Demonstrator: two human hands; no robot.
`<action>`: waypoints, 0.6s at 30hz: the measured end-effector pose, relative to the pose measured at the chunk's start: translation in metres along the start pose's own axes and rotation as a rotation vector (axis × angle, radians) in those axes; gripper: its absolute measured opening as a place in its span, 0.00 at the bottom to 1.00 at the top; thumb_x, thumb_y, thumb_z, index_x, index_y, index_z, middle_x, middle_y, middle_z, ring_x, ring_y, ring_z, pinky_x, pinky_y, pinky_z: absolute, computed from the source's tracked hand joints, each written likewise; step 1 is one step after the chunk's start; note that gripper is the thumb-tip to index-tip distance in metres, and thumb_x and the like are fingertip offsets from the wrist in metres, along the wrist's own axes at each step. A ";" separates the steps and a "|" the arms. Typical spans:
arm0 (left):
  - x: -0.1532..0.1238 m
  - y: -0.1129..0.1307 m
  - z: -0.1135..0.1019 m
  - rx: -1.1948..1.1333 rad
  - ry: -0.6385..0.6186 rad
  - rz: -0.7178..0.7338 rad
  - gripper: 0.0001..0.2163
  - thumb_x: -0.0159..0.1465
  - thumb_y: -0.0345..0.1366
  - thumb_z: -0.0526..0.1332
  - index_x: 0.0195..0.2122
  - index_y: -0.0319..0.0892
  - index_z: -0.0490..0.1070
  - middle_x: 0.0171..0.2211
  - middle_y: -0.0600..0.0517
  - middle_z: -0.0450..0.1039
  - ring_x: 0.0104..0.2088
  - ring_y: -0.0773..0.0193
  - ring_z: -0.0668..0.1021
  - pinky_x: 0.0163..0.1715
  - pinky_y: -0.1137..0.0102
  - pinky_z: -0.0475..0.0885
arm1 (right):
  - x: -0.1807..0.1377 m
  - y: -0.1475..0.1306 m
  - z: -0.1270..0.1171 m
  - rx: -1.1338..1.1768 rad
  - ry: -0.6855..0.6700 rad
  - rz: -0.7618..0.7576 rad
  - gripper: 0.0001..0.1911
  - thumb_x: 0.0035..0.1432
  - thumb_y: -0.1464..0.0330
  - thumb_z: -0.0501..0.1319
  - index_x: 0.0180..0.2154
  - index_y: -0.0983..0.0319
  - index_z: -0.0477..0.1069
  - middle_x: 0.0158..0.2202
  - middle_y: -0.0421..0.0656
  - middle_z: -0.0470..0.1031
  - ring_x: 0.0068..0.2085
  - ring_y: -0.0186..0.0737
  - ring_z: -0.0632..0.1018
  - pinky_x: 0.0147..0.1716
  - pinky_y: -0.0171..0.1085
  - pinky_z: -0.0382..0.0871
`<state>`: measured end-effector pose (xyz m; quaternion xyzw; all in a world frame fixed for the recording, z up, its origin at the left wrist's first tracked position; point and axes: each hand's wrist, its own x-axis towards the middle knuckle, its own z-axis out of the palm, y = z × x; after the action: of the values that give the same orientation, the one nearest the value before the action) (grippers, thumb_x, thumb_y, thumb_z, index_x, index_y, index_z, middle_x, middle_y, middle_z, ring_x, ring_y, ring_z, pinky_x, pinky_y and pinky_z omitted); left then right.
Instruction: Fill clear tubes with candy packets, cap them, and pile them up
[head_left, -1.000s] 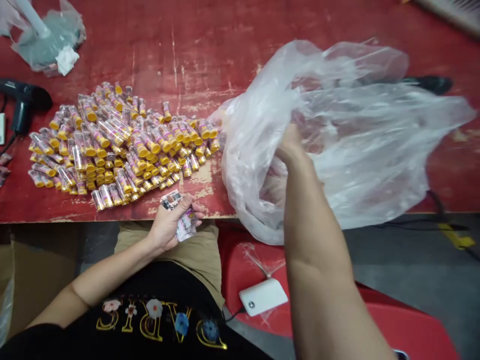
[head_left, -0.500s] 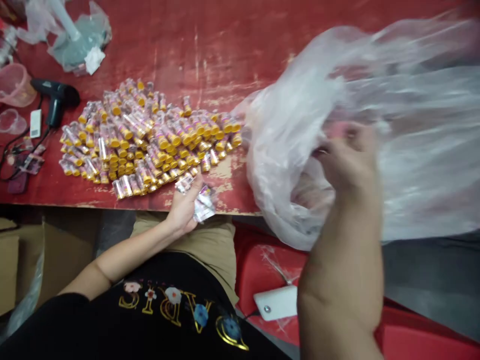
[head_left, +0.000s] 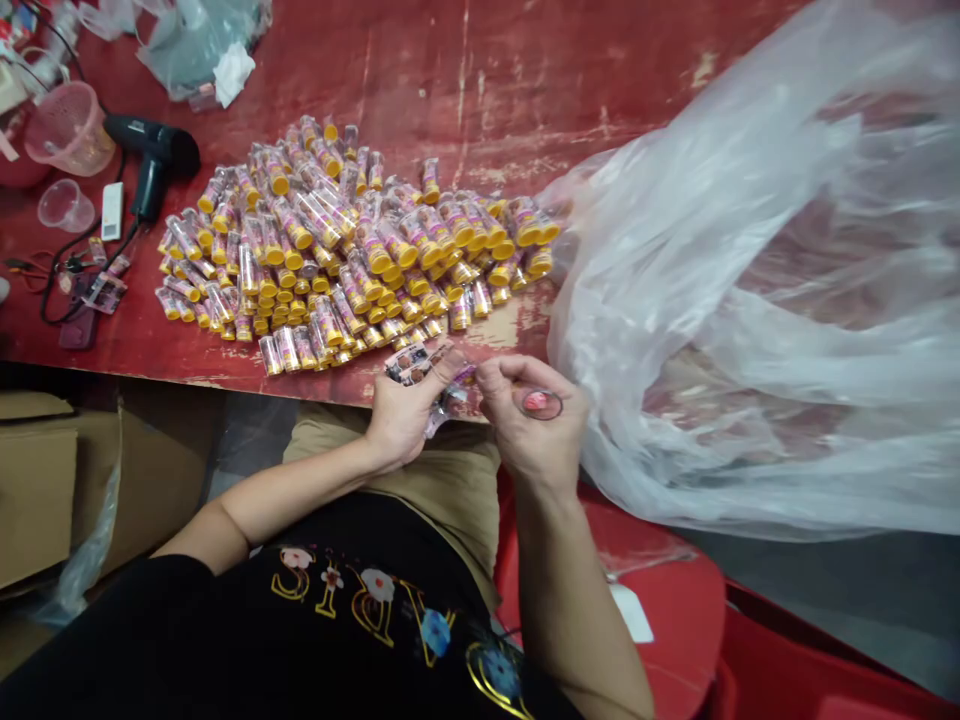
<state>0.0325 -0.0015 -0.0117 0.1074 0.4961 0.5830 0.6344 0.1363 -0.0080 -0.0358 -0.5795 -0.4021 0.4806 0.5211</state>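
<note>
Printed wrappers (head_left: pixel 407 362), overlapping beyond count, are gripped in the left hand (head_left: pixel 405 405) at the table's (head_left: pixel 540 90) near edge. The right hand (head_left: pixel 538 420) closes round one clear round-ended item (head_left: pixel 541 403). Dozens of yellow-ended tubes (head_left: pixel 405 250) lie beyond, leftward. One plastic bag (head_left: pixel 660 230), right, one pink basket (head_left: pixel 52 152) and one clear cup (head_left: pixel 66 207), far left, have unclear contents.
</note>
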 end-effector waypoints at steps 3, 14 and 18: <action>-0.001 0.003 0.002 -0.043 0.045 0.004 0.23 0.42 0.44 0.84 0.30 0.40 0.75 0.29 0.57 0.78 0.31 0.68 0.78 0.45 0.67 0.76 | 0.000 0.004 -0.005 0.119 -0.106 0.062 0.27 0.55 0.43 0.71 0.30 0.60 0.71 0.19 0.31 0.55 0.20 0.26 0.56 0.18 0.30 0.53; 0.008 0.014 0.003 -0.005 0.081 -0.121 0.24 0.44 0.44 0.84 0.35 0.40 0.77 0.30 0.56 0.79 0.29 0.68 0.79 0.37 0.70 0.78 | -0.034 -0.007 -0.023 0.150 -0.057 -0.014 0.21 0.64 0.52 0.68 0.53 0.55 0.74 0.34 0.38 0.70 0.28 0.31 0.70 0.26 0.33 0.69; 0.001 0.004 0.006 -0.057 0.022 -0.090 0.21 0.45 0.41 0.83 0.32 0.39 0.76 0.31 0.55 0.79 0.30 0.68 0.80 0.40 0.70 0.77 | -0.019 0.013 -0.002 0.133 0.041 0.021 0.23 0.49 0.53 0.79 0.38 0.59 0.75 0.29 0.35 0.67 0.28 0.29 0.68 0.29 0.32 0.69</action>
<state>0.0343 0.0028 -0.0066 0.0604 0.4904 0.5691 0.6572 0.1343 -0.0284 -0.0456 -0.5573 -0.3526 0.4997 0.5616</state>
